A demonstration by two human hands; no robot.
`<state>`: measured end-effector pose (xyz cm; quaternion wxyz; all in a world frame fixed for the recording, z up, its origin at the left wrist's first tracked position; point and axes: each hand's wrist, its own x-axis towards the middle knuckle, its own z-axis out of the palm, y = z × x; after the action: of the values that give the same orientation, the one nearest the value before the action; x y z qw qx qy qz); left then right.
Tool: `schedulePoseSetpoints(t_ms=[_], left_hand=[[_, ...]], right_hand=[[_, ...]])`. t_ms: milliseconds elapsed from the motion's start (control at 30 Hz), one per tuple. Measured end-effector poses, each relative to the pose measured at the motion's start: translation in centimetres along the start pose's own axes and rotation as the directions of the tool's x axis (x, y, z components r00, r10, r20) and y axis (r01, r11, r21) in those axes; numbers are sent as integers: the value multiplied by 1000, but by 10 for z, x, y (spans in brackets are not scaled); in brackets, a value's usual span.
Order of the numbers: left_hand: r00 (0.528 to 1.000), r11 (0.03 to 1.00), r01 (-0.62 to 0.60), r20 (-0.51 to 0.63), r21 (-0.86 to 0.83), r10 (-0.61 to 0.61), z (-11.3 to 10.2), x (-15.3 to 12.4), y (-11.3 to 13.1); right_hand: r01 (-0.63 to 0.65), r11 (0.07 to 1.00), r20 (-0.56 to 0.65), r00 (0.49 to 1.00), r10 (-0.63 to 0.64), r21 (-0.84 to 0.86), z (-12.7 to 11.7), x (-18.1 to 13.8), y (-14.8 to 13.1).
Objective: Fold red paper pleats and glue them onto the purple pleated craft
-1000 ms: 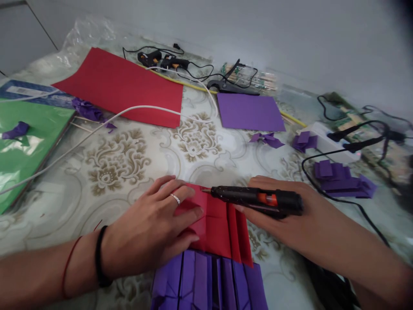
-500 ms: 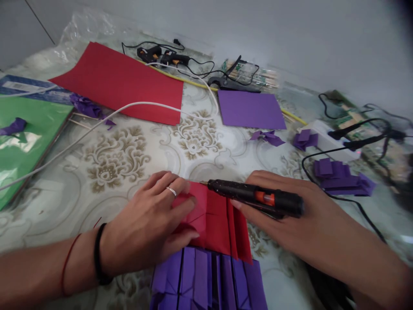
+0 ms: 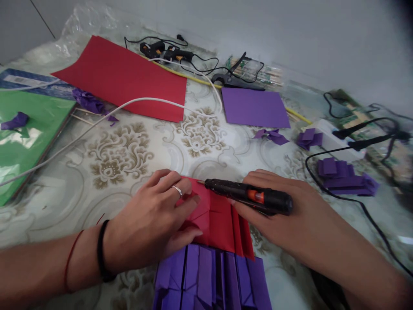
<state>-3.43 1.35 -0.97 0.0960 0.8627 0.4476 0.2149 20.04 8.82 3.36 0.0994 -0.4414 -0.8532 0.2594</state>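
My left hand [image 3: 151, 221], with a ring on one finger, lies flat with fingers spread on the left part of a folded red paper piece [image 3: 222, 221]. My right hand [image 3: 284, 219] grips a black glue gun [image 3: 248, 196] with an orange trigger; its nozzle points left over the top edge of the red piece. A pleated purple paper piece [image 3: 209, 280] adjoins the red one at the near edge.
A red sheet [image 3: 122, 77], a purple sheet [image 3: 253, 107] and green sheets [image 3: 26, 137] lie farther back. Two more glue guns [image 3: 167, 51], scissors [image 3: 230, 77], skewers, a white cable [image 3: 106, 116], folded purple bits [image 3: 342, 176] and a power strip [image 3: 332, 140] with black cords surround them.
The glue gun and my right hand have slid slightly left and up along the red piece. My left hand stays pressed on the paper.
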Motion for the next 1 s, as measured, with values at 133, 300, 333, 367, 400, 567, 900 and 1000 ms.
schedulePoseSetpoints(t_ms=[133, 300, 333, 367, 400, 567, 900, 1000], left_hand=[[1000, 1000, 21, 7, -8, -21, 0, 1, 0], [996, 996, 83, 23, -26, -82, -1, 1, 0], [996, 996, 88, 27, -33, -88, -1, 1, 0], [995, 995, 95, 30, -41, -93, -1, 1, 0], [995, 994, 100, 33, -47, -99, -2, 0, 0], [995, 994, 103, 16, -39, -103, -4, 1, -3], [995, 992, 101, 32, -72, -98, -5, 3, -7], [993, 991, 112, 32, -78, -110, -3, 3, -9]], right_hand=[[-13, 1000, 7, 1000, 12, 7, -1, -2, 0], [-22, 1000, 69, 997, 21, 15, -3, -3, -2], [-22, 1000, 78, 997, 21, 14, -4, -4, -3], [-16, 1000, 81, 997, 14, 15, -5, -4, -3], [-5, 1000, 81, 997, 4, 17, -5, -5, -4], [66, 998, 97, 993, -68, 21, -8, -9, -5], [119, 992, 171, 978, -123, 34, -11, -22, 0], [149, 988, 178, 972, -155, 46, -11, -21, -1]])
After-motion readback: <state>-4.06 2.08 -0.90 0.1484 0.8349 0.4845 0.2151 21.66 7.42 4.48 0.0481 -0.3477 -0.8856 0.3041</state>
